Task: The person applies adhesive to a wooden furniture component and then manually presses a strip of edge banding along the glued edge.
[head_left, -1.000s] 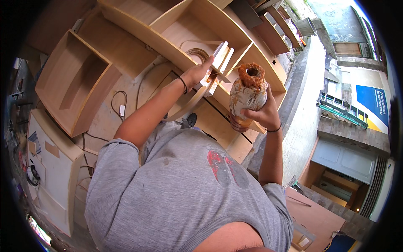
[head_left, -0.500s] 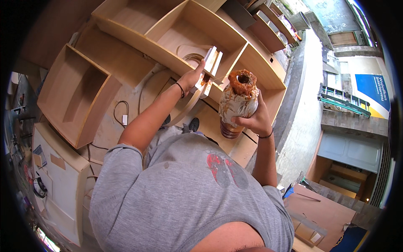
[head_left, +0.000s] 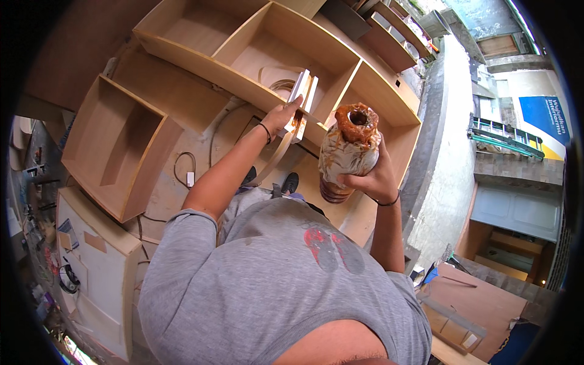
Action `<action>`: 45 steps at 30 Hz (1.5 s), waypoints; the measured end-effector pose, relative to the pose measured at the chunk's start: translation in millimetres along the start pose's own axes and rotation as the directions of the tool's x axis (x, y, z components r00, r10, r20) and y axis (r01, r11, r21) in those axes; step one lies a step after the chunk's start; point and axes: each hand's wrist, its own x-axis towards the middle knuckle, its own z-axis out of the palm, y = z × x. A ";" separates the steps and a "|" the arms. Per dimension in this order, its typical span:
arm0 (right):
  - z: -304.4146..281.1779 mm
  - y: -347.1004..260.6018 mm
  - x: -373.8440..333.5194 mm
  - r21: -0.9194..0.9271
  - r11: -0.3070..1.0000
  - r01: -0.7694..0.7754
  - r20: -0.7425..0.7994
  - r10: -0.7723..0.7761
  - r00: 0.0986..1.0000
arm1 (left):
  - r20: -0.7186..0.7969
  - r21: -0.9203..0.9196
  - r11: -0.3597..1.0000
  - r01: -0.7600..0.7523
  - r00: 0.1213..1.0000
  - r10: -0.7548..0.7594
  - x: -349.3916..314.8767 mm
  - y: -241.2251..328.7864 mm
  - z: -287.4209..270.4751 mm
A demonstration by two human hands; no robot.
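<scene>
My left hand (head_left: 281,118) is closed around a white, slotted block-like piece (head_left: 307,91) at the cabinet's front edge. Amber glue smears the slot, and a thin wood-coloured edging strip (head_left: 275,160) trails from it toward my body. The rest of the strip lies coiled (head_left: 283,86) inside a cabinet compartment. In my right hand (head_left: 376,176) is a glue bottle (head_left: 347,157), its pale wrapping wrinkled and its open mouth crusted with brown-orange glue. The bottle leans slightly, mouth up, just right of the white piece and apart from it.
A long wooden cabinet carcass (head_left: 292,36) with several compartments lies ahead. To the left stand a smaller open wooden box (head_left: 112,146) and a pale panel-sided unit (head_left: 97,261). A low concrete wall (head_left: 447,164) runs along the right, with a ladder (head_left: 506,139) beyond it.
The whole view has shifted slightly, moving the surroundings right and down. Both hands keep their holds, and the bottle's mouth has turned a little.
</scene>
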 end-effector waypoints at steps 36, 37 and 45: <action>51.6 715.9 -354.8 0.693 0.520 -0.499 -0.720 0.470 -0.510 | -0.415 0.267 0.938 0.221 0.905 -0.095 19.1 -66.2 -22.8; 53.7 727.7 -359.1 0.696 0.494 -0.522 -0.717 0.434 -0.545 | -0.425 0.294 0.932 0.210 0.902 -0.069 23.9 -71.3 -21.2; 121.4 747.6 -347.0 0.831 0.281 -0.480 -0.548 0.563 -0.618 | -0.424 0.462 0.854 0.239 0.906 -0.024 29.8 -74.1 -4.9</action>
